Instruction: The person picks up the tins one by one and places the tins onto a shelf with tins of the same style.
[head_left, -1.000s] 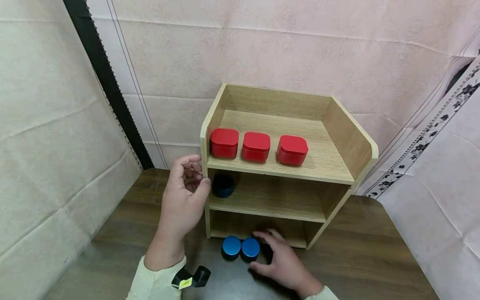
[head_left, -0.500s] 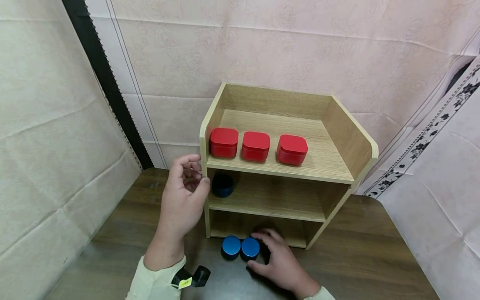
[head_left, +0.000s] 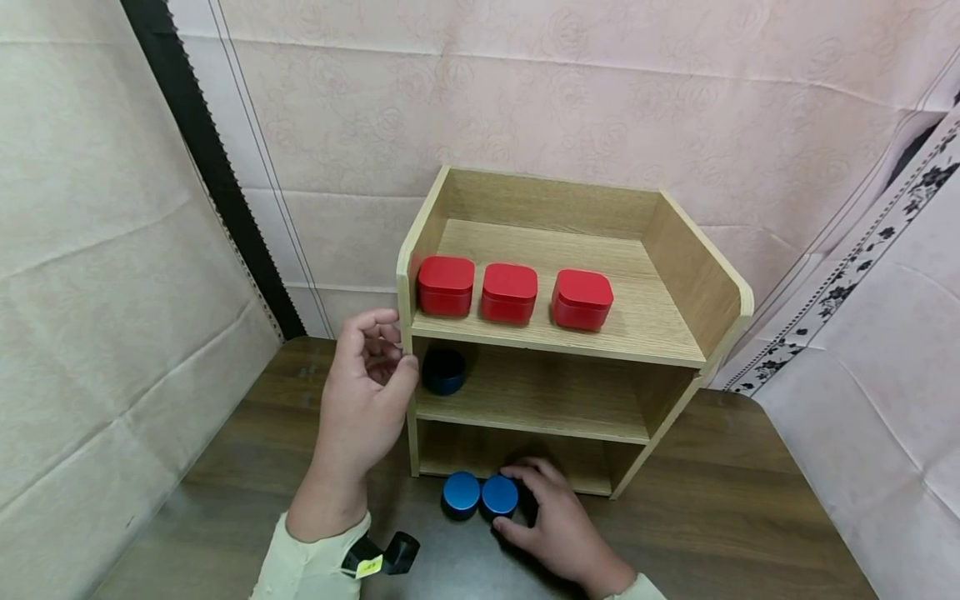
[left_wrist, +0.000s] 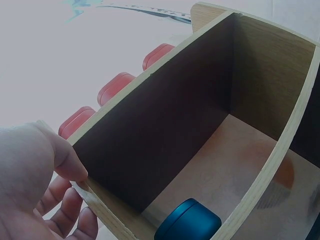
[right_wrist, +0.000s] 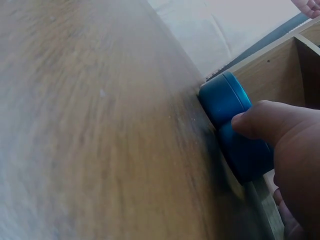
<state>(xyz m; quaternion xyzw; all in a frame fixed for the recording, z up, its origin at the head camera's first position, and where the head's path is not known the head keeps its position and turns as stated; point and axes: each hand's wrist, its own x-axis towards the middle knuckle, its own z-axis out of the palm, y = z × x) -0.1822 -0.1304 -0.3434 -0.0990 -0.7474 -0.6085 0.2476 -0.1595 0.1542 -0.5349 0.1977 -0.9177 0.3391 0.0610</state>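
A small wooden shelf unit (head_left: 540, 429) with three levels stands on the table. My left hand (head_left: 367, 387) grips the front edge of its left side panel, thumb on the edge and fingers curled along the outside. Two round blue tins stand side by side before the bottom level, a left tin (head_left: 461, 495) and a right tin (head_left: 499, 497). Around the right one my right hand (head_left: 558, 521) holds thumb and forefinger; in the right wrist view the thumb (right_wrist: 260, 120) lies against it. Another blue tin (left_wrist: 190, 222) sits at the left end of the middle level.
Three red square tins, a left one (head_left: 446, 286), a middle one (head_left: 509, 293) and a right one (head_left: 582, 299), line the front of the top level. Pale cloth walls (head_left: 525, 100) enclose the wooden table (head_left: 720, 500) at the back and sides.
My right hand has shifted slightly left, closing thumb and forefinger in on the right blue tin. The left hand keeps its place on the shelf, and the tins have not moved.
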